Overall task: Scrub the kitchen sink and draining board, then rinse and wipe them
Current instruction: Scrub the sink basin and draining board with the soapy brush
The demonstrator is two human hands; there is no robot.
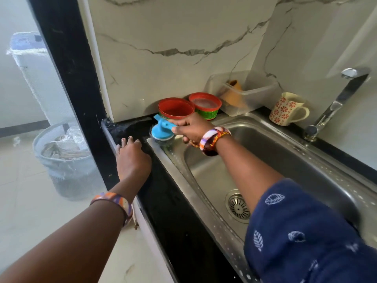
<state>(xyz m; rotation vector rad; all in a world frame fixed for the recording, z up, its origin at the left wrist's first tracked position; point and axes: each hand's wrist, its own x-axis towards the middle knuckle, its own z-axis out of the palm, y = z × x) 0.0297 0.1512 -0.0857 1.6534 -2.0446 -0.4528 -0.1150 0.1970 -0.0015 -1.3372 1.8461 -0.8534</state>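
Observation:
A steel sink (285, 152) is set in a black counter (169, 190), its drain (238, 207) near the front. My right hand (189, 129) grips a blue-handled scrubber (163, 132) whose steel-wool head presses on the sink's far left rim corner. My left hand (132, 158) rests flat on the black counter edge beside the sink, fingers spread and holding nothing. The tap (336, 103) stands at the back right; no water is running from it.
Two red-rimmed green tubs (176, 109) (205, 105) stand behind the scrubber. A clear plastic box (242, 92) and a flower-patterned mug (287, 109) sit along the marble wall. A mesh bin (65, 160) stands on the floor to the left.

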